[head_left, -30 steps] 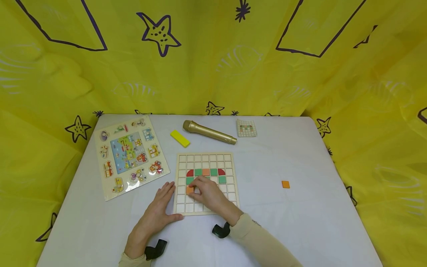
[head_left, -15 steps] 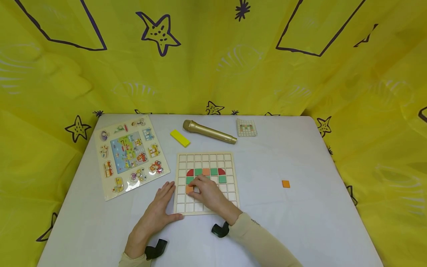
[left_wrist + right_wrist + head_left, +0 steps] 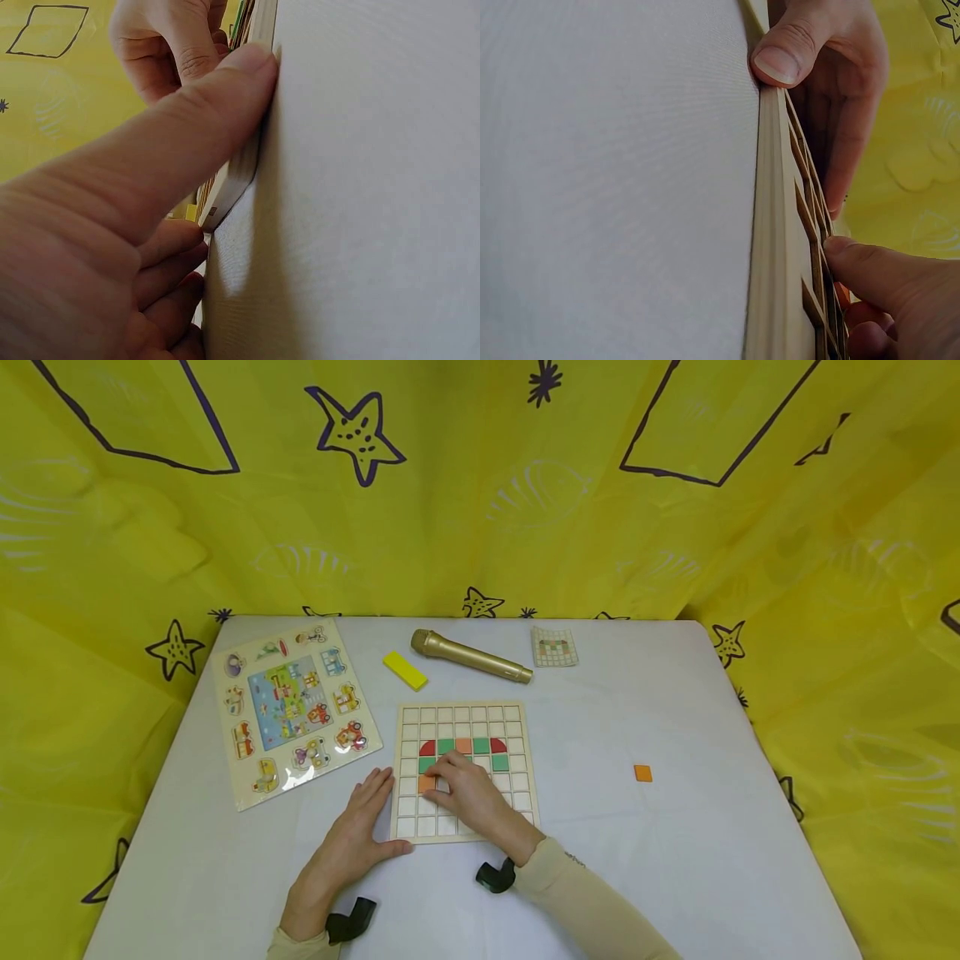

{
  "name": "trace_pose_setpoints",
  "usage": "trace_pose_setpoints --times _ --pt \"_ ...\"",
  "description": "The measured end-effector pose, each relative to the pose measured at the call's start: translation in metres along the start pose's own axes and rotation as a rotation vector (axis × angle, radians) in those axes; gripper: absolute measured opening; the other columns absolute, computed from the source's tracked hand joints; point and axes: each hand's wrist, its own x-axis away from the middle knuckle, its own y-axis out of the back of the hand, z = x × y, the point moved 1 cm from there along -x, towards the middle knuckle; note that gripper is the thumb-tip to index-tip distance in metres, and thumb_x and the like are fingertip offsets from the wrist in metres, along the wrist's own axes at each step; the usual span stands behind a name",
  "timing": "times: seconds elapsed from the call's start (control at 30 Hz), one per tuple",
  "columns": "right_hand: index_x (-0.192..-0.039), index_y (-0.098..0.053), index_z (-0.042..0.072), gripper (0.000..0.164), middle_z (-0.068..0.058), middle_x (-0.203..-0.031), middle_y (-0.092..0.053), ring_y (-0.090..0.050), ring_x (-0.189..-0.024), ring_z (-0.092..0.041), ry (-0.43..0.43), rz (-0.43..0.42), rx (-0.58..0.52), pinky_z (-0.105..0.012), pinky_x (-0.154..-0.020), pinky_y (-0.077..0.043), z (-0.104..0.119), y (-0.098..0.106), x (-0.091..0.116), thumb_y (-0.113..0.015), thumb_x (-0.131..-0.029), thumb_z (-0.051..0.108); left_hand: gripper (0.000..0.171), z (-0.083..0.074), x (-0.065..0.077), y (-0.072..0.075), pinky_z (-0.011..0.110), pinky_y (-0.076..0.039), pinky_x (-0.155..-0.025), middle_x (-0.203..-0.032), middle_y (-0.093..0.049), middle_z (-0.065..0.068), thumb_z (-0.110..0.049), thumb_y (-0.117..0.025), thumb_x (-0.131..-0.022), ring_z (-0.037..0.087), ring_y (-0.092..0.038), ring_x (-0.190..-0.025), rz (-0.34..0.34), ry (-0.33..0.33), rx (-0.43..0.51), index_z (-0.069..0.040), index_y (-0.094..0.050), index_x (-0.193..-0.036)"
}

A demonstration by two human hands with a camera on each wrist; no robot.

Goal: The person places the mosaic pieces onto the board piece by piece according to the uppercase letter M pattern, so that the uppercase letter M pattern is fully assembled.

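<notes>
A wooden grid board [image 3: 408,827] lies on the table, with red, green and orange tiles set in several of its cells. My right hand [image 3: 474,797] is over the board's left-middle part. Its thumb and fingers pinch an orange square tile [image 3: 426,784] at a cell just below a green tile [image 3: 427,765]. In the right wrist view, a sliver of that orange tile [image 3: 843,295] shows by the thumb. Fingers extended, my left hand [image 3: 351,839] rests along the board's left edge, its thumb [image 3: 217,97] against the front edge. Cells under the right hand are hidden.
One loose orange tile [image 3: 642,773] lies to the right. Behind the board are a yellow block [image 3: 406,671], a gold microphone [image 3: 472,658] and a small pattern card [image 3: 555,648]. A vehicle picture puzzle [image 3: 240,777] lies at left. Yellow curtains [image 3: 480,527] surround the table.
The pinched orange tile has shifted very slightly away from me, toward the green tile. Both hands have otherwise stayed in place.
</notes>
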Motion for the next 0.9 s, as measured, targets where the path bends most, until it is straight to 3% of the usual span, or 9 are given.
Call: trace_pose_setpoints --times 0.23,0.43,0.63,0.77,0.9 --pt "-0.109 -0.071 0.009 0.027 0.001 -0.102 -0.059 -0.057 -0.080 -0.008 0.037 0.002 -0.037 -0.014 -0.072 -0.049 -0.002 0.003 0.001 -0.077 -0.086 0.022 0.106 0.000 0.000 0.000 0.050 -0.014 -0.117 -0.156 -0.028 0.016 -0.031 -0.091 -0.066 0.032 -0.016 -0.145 -0.003 -0.002 0.008 0.005 -0.034 -0.149" --pt "-0.115 -0.070 0.007 0.031 -0.001 -0.109 -0.061 -0.049 -0.067 -0.004 0.087 0.010 -0.101 -0.013 -0.061 -0.045 -0.010 0.013 0.001 -0.076 -0.087 0.019 0.107 0.001 0.000 0.000 0.050 -0.014 -0.117 -0.156 -0.028 0.016 -0.032 -0.091 -0.066 0.032 -0.016 -0.145 -0.005 -0.006 0.005 0.005 -0.034 -0.149" --pt "-0.124 -0.065 0.006 0.042 -0.002 -0.110 -0.061 -0.046 -0.065 -0.003 0.070 0.035 -0.159 -0.016 -0.057 -0.044 -0.019 0.025 0.002 -0.077 -0.087 0.021 0.107 0.001 0.001 0.000 0.050 -0.014 -0.117 -0.156 -0.028 0.016 -0.031 -0.091 -0.065 0.032 -0.016 -0.145 -0.012 -0.008 0.010 0.005 -0.034 -0.148" --pt "-0.126 -0.064 0.005 0.046 -0.003 -0.120 -0.062 -0.047 -0.062 -0.005 0.055 0.007 -0.185 -0.018 -0.057 -0.047 -0.024 0.034 0.003 -0.079 -0.085 0.019 0.107 0.001 0.001 -0.001 0.050 -0.014 -0.117 -0.156 -0.029 0.016 -0.031 -0.092 -0.065 0.033 -0.016 -0.145 -0.016 -0.001 0.006 0.004 -0.035 -0.148" --pt "-0.125 -0.064 0.005 0.048 -0.003 -0.116 -0.064 -0.048 -0.062 -0.005 0.035 -0.019 -0.195 -0.019 -0.055 -0.046 -0.033 0.043 0.004 -0.080 -0.083 0.020 0.108 0.001 0.001 -0.001 0.049 -0.014 -0.117 -0.156 -0.029 0.016 -0.031 -0.092 -0.064 0.033 -0.017 -0.145 -0.020 0.000 0.007 0.004 -0.035 -0.148"
